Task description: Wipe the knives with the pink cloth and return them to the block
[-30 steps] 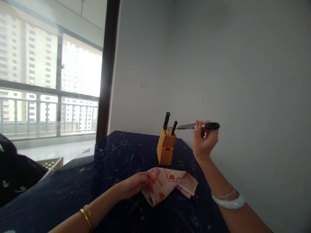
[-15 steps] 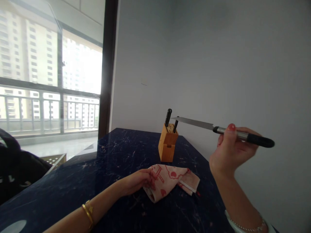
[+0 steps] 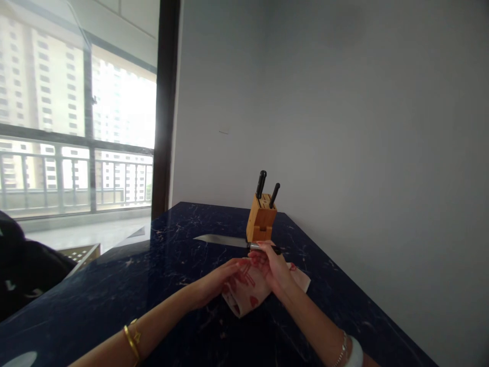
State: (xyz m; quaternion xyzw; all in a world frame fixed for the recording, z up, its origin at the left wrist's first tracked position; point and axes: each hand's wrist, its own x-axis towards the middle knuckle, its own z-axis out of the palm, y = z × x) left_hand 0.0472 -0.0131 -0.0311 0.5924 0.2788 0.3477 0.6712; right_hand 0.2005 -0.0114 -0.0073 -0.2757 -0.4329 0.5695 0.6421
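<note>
My right hand [image 3: 273,262] is closed around the handle of a kitchen knife [image 3: 223,239], whose bare blade points left just in front of the knife block. It is held over a pink and white cloth [image 3: 254,293] with red figures on it, folded loosely on the table. My left hand [image 3: 219,278] grips the left part of this cloth, its fingertips close to my right hand. Behind both hands stands the wooden knife block [image 3: 262,221], with black-handled knives [image 3: 261,183] in its slots. The cloth's middle is partly hidden by my right hand.
The dark blue marbled table [image 3: 171,255] runs back to a grey wall [image 3: 344,127]. To the left are a large window [image 3: 122,122] and a black bag-like thing [image 3: 30,265]. A pale round patch [image 3: 21,359] shows at the lower left.
My right hand has brought the knife down and left, from above the table's right side to the cloth. My left hand stays at the cloth. The view has shifted slightly.
</note>
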